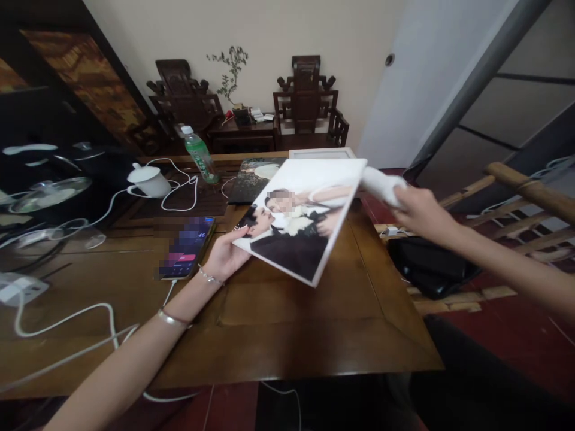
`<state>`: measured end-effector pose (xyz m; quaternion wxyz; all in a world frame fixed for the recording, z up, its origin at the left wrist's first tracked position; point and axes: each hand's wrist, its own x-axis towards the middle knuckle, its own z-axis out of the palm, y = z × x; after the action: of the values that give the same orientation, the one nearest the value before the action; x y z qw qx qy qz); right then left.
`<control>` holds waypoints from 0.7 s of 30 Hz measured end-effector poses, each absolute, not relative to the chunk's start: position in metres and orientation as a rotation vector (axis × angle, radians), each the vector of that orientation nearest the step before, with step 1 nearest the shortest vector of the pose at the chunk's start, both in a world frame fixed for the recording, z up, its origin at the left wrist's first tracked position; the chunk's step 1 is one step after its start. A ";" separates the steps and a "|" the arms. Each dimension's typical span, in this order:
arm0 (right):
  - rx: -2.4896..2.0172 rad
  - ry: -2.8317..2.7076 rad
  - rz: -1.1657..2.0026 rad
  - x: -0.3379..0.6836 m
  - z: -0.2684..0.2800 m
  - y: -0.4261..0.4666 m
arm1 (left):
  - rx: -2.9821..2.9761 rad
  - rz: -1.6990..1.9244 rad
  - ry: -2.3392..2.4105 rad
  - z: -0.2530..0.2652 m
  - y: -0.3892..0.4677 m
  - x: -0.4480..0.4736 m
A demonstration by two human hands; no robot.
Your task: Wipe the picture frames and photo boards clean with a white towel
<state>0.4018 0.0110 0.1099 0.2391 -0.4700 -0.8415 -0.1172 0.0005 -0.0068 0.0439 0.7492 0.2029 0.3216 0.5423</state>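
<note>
My left hand grips the lower left corner of a photo panel, which is tilted above the wooden table. Printed on its face are two people in black and white clothing, and its edge is white. At the panel's upper right, my right hand is closed around a white cloth, slightly blurred. The cloth reaches to the panel's right edge; whether it touches cannot be made out.
On the table, a phone lies left of the panel. Behind stand a green-labelled bottle and a white lidded cup. White cables cross the left side. Another picture and a white frame lie beyond; a black bag sits right.
</note>
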 end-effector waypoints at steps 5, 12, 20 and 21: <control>-0.866 -2.801 -0.400 0.342 0.068 -0.032 | 0.277 1.380 0.752 0.053 0.006 -0.006; -0.942 -2.765 -0.085 0.277 0.071 -0.052 | 0.206 1.488 0.762 0.056 0.015 -0.016; -0.468 -2.623 -0.659 0.245 0.132 -0.019 | 0.268 1.535 0.737 0.054 0.021 -0.016; -0.482 -2.652 -0.706 0.238 0.135 -0.013 | 0.271 1.549 0.747 0.055 0.021 -0.015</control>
<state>0.2376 -0.0131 0.1347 0.1765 -0.1704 -0.9368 -0.2494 -0.0150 0.0206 0.0548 0.6445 0.1190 0.3280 0.6804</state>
